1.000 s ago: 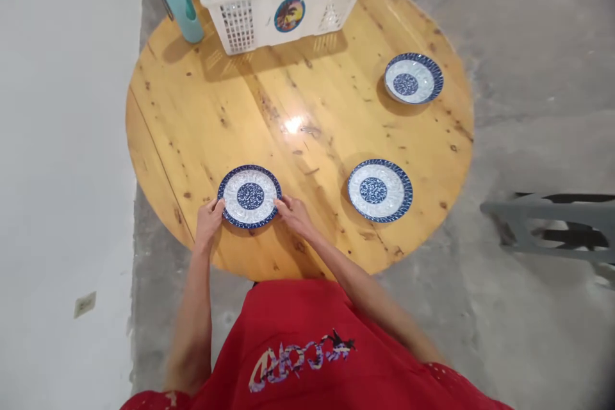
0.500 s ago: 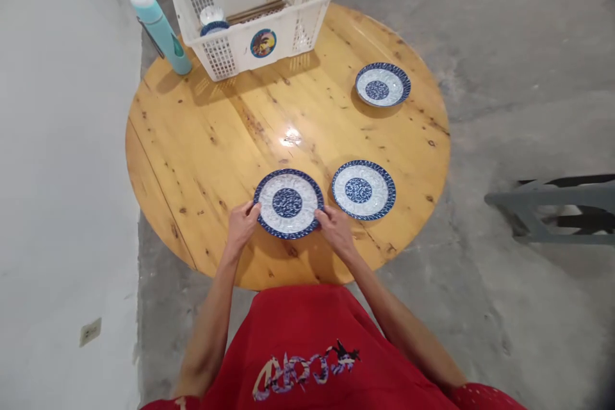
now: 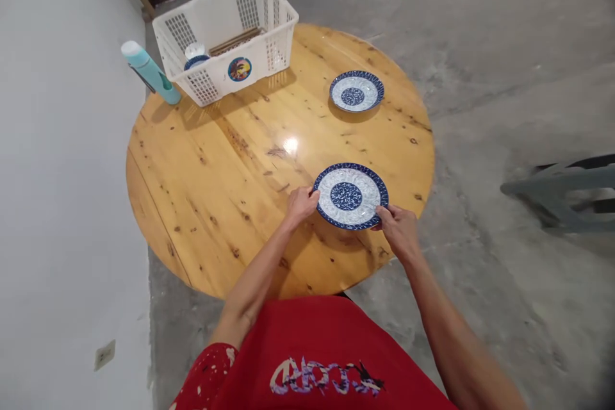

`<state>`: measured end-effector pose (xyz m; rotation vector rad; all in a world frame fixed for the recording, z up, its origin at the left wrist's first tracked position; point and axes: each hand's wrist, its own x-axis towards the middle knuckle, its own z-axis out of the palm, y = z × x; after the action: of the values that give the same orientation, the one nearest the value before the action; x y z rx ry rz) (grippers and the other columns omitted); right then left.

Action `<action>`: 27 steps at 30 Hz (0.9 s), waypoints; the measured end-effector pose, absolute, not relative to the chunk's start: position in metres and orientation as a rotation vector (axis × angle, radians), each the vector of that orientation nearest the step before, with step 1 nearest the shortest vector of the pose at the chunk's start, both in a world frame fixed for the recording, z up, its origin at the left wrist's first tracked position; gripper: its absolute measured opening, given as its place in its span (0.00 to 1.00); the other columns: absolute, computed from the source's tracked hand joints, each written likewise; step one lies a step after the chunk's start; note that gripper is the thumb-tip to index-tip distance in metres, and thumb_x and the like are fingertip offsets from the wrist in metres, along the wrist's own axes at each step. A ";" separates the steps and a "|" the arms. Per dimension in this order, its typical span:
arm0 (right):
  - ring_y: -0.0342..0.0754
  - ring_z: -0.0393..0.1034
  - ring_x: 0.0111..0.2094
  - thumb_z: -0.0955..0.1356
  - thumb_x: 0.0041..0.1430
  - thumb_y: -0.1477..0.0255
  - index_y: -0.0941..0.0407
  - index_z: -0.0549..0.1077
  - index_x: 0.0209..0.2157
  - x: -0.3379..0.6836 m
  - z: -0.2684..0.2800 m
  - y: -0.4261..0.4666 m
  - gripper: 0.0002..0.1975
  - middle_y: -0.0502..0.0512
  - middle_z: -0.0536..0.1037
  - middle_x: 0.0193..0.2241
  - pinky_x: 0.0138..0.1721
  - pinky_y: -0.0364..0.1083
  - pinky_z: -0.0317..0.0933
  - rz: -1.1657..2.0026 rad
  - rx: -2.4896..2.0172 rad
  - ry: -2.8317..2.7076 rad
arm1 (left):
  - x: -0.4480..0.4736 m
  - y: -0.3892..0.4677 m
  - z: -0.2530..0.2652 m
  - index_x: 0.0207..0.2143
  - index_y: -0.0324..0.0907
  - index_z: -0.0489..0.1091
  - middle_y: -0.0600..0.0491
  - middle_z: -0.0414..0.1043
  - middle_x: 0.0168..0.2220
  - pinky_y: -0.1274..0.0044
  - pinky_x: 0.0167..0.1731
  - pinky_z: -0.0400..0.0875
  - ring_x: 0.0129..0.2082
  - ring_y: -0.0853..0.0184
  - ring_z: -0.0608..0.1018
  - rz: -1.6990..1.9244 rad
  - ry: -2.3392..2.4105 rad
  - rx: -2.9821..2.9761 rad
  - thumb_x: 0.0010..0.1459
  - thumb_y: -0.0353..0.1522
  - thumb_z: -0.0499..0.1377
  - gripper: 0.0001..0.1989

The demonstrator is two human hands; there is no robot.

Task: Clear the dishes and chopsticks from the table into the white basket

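A blue-and-white plate (image 3: 346,196) with a dark blue patterned rim is held level between my two hands over the near right of the round table. My left hand (image 3: 302,205) is closed on its left edge. On the lower right edge, my right hand (image 3: 397,228) pinches the rim, thumb on top. The second near plate is no longer visible; the held plate covers the spot where it lay. Another blue-and-white plate (image 3: 356,91) sits farther back on the right of the table.
A white plastic basket (image 3: 259,54) at the back left holds a few dishes and chopsticks. Left of it stands a light blue bottle (image 3: 151,73). The round wooden table (image 3: 216,186) is close to a white wall (image 3: 67,173). A grey stool (image 3: 567,195) is on the floor at right.
Both hands have moved right with the plate, bringing it over the other near plate. The camera view has shifted and turned slightly.
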<state>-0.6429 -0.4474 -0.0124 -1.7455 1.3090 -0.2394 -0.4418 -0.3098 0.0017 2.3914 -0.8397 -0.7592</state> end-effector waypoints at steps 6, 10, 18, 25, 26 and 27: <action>0.54 0.72 0.26 0.63 0.58 0.63 0.55 0.70 0.22 -0.647 -0.023 -0.464 0.14 0.59 0.74 0.19 0.31 0.47 0.61 -0.124 -1.837 1.323 | -0.445 -0.329 0.002 0.31 0.40 0.76 0.46 0.80 0.35 0.74 0.36 0.62 0.37 0.60 0.79 -0.786 -0.893 2.531 0.66 0.37 0.53 0.16; 0.55 0.70 0.29 0.63 0.59 0.62 0.54 0.70 0.23 -0.649 -0.029 -0.469 0.15 0.60 0.73 0.19 0.32 0.47 0.57 -0.111 -2.020 1.323 | -0.451 -0.334 0.004 0.35 0.40 0.76 0.42 0.81 0.40 0.72 0.39 0.63 0.43 0.57 0.80 -0.767 -0.887 2.591 0.67 0.36 0.53 0.15; 0.51 0.62 0.25 0.61 0.58 0.61 0.53 0.65 0.23 -0.648 -0.045 -0.467 0.14 0.56 0.69 0.20 0.30 0.47 0.49 -0.149 -2.291 1.356 | -0.459 -0.334 0.002 0.44 0.40 0.74 0.42 0.80 0.45 0.72 0.43 0.66 0.48 0.56 0.79 -0.734 -0.880 2.637 0.69 0.34 0.53 0.12; 0.56 0.71 0.32 0.62 0.62 0.63 0.61 0.75 0.42 -0.644 -0.046 -0.464 0.18 0.65 0.78 0.32 0.32 0.47 0.52 0.005 -2.335 1.423 | -0.457 -0.334 0.002 0.54 0.38 0.68 0.40 0.79 0.49 0.72 0.44 0.66 0.49 0.55 0.80 -0.676 -0.952 2.667 0.70 0.35 0.53 0.15; 0.57 0.72 0.34 0.62 0.63 0.63 0.63 0.75 0.45 -0.643 -0.045 -0.463 0.19 0.66 0.79 0.33 0.33 0.48 0.53 0.027 -2.337 1.436 | -0.456 -0.334 0.002 0.54 0.38 0.68 0.40 0.79 0.49 0.72 0.44 0.66 0.49 0.55 0.80 -0.675 -0.970 2.674 0.70 0.35 0.53 0.15; 0.58 0.73 0.35 0.62 0.64 0.64 0.64 0.74 0.48 -0.642 -0.043 -0.462 0.20 0.67 0.79 0.34 0.34 0.48 0.54 0.054 -2.336 1.449 | -0.455 -0.333 0.001 0.54 0.39 0.68 0.40 0.79 0.49 0.72 0.45 0.66 0.50 0.55 0.80 -0.675 -0.987 2.678 0.70 0.35 0.53 0.15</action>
<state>-0.6419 -0.4618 -0.0433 -2.3356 1.4490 0.0541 -0.4550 -0.3333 0.0013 2.6781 -0.9866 -0.6751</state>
